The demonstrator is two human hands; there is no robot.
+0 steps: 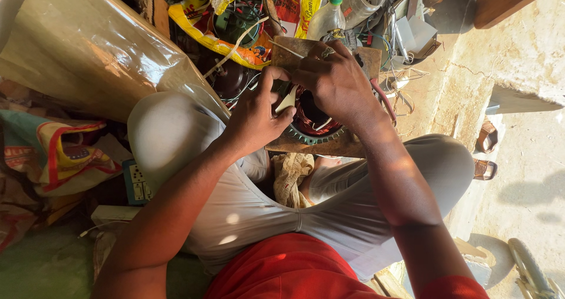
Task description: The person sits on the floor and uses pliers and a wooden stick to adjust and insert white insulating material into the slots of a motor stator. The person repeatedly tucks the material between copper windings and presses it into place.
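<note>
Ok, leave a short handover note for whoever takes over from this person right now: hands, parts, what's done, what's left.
Left hand: pinches a pale strip at the stator's edge.
Right hand: lies over the stator, fingers pressing into the copper windings.
Stator sits on a wooden board across the lap.
Done: copper coils are already in the core.
Left: the strip is not fully in; how many slots remain is hidden by the hands.

Sunlit concrete floor (518, 175) w/ cracks; clutter of bags, wires behind; sandals (486, 152) nearby.
</note>
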